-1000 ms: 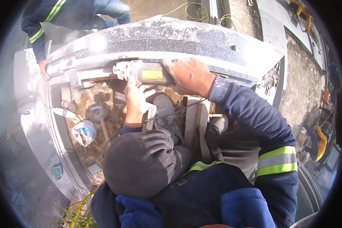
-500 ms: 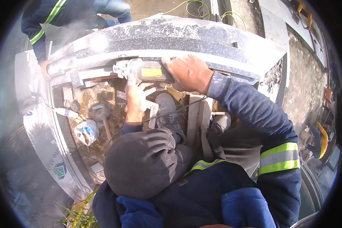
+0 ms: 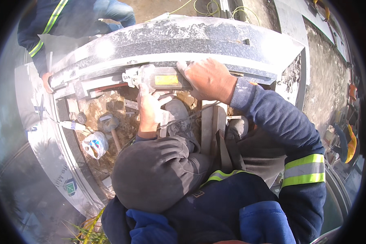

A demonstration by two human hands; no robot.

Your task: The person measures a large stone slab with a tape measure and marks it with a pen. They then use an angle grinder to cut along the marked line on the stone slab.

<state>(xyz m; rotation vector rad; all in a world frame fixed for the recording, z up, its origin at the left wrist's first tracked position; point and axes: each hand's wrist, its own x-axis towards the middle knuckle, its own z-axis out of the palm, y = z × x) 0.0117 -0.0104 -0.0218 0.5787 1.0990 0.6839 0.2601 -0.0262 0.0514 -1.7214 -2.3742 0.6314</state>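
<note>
A dusty angle grinder (image 3: pixel 155 76) with a pale head and a yellow label lies sideways along the near edge of a long speckled grey stone slab (image 3: pixel 183 46). My right hand (image 3: pixel 210 81) is wrapped round the rear of its body. Just below the grinder's head is my left hand (image 3: pixel 149 106), one raised digit touching the head and the other fingers stretched out under the body. Whatever disc the tool carries is hidden from view. Pale dust hangs at the slab's left end.
A co-worker's hand (image 3: pixel 47 82) rests on the slab's left end. On the dirt below lie a wooden-handled mallet (image 3: pixel 113 130), a plastic bag (image 3: pixel 95 144) and a white bottle (image 3: pixel 72 125). Boards (image 3: pixel 213 124) stand between my feet. A yellow-green hose (image 3: pixel 207 7) coils beyond the slab.
The view has shifted slightly. My left hand's fingers look less spread beneath the grinder. The grinder stays at the slab's edge in my right hand, and the co-worker's hand remains at the left end.
</note>
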